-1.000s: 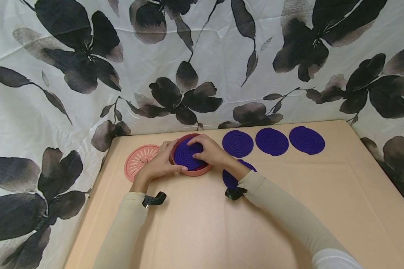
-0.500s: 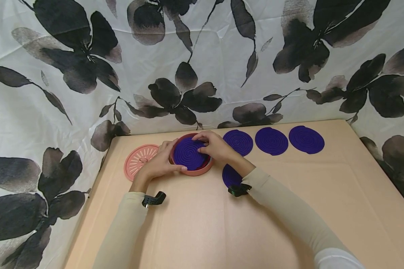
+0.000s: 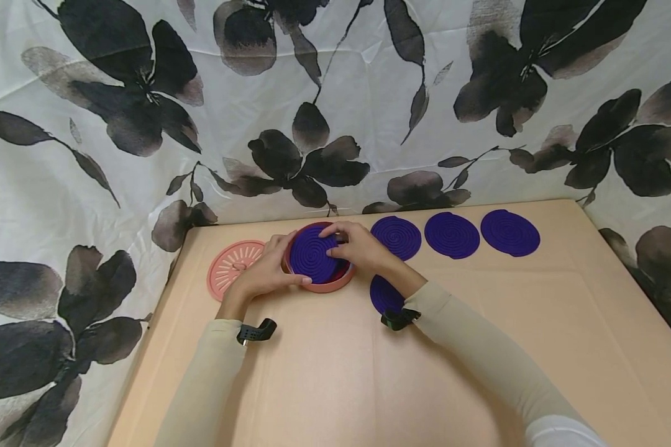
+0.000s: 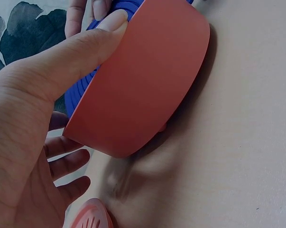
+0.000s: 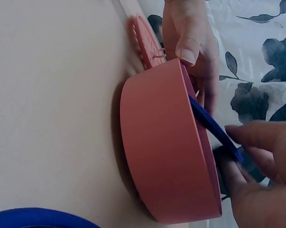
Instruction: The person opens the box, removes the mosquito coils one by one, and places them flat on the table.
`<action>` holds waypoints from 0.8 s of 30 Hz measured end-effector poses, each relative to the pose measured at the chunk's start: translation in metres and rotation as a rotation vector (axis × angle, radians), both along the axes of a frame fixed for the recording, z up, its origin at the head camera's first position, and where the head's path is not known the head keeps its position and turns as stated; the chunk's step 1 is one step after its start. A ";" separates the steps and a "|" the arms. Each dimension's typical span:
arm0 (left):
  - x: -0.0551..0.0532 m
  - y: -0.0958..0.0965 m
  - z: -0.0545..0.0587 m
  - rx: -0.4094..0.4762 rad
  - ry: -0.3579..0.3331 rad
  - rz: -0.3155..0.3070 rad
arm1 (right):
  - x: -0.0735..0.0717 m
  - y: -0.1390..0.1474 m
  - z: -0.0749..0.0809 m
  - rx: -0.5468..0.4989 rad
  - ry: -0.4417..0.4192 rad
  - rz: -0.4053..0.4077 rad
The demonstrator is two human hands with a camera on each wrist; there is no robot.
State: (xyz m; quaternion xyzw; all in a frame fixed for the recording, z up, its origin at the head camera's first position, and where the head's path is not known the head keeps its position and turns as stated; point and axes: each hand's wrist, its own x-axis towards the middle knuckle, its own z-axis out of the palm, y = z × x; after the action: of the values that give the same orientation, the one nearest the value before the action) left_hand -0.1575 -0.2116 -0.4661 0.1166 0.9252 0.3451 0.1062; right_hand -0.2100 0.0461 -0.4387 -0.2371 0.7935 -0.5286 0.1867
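Noting slotted lid [image 3: 229,267] at far left; next, left hand [image 3: 264,270] gripping pink container [image 5: 166,142]; then tilted spiral disc [image 3: 313,256], left edge inside container rim, right edge raised, pinched by right hand [image 3: 361,249]; judging disc likely to jam or drop crooked if released at this angle

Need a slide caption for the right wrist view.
Right hand pinches a tilted blue disc, partly inside the pink container, while the left hand holds the container.
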 end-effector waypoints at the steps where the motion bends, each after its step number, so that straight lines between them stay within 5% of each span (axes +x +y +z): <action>1: 0.000 0.000 0.000 -0.001 0.001 -0.001 | 0.001 0.000 -0.001 -0.002 -0.007 0.006; 24: 0.002 0.000 0.000 -0.011 0.004 0.004 | 0.004 0.005 -0.005 -0.012 -0.019 -0.001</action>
State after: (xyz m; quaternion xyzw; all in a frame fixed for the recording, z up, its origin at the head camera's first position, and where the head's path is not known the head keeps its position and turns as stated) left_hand -0.1553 -0.2115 -0.4665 0.1147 0.9275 0.3403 0.1044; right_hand -0.2056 0.0511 -0.4436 -0.2329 0.7886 -0.5356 0.1925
